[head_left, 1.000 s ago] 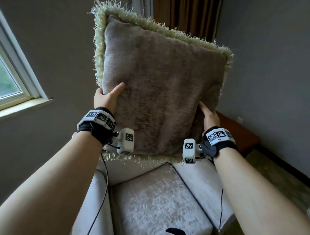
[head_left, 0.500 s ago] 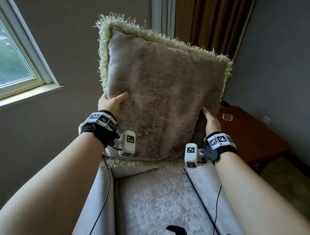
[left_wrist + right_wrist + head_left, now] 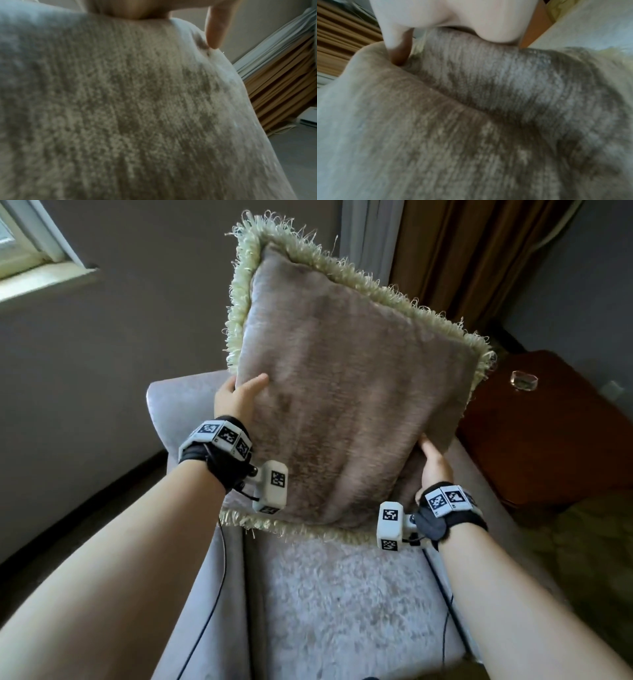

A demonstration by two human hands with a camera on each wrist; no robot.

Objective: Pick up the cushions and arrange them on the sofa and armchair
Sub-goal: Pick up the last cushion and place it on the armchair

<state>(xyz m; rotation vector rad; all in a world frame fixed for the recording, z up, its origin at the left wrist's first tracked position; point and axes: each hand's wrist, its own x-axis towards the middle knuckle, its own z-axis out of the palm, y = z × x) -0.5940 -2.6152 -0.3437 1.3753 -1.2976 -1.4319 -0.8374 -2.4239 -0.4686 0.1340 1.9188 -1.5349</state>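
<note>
A taupe velvet cushion [image 3: 346, 392] with a cream fringe is held upright and tilted over the pale grey armchair [image 3: 346, 604]. My left hand [image 3: 236, 397] grips its left edge, thumb on the front face. My right hand [image 3: 433, 463] grips its lower right side; the fingers are hidden behind the fabric. The cushion's bottom fringe hangs just above the seat near the backrest. Plush fabric fills the left wrist view [image 3: 137, 108], where my left hand [image 3: 171, 17] has one finger pressed into it. The same cushion [image 3: 471, 121] fills the right wrist view, with my right hand [image 3: 453, 20] pinching a fold.
A reddish wooden side table [image 3: 555, 433] with a small glass dish [image 3: 523, 380] stands right of the armchair. Brown curtains [image 3: 455, 258] hang behind. A window sill [image 3: 41, 282] is at the upper left. Dark floor [image 3: 85, 518] lies left of the chair.
The cushion has come down and forward toward the armchair's backrest, both hands still holding it. My view has tipped downward, so more of the seat and backrest shows.
</note>
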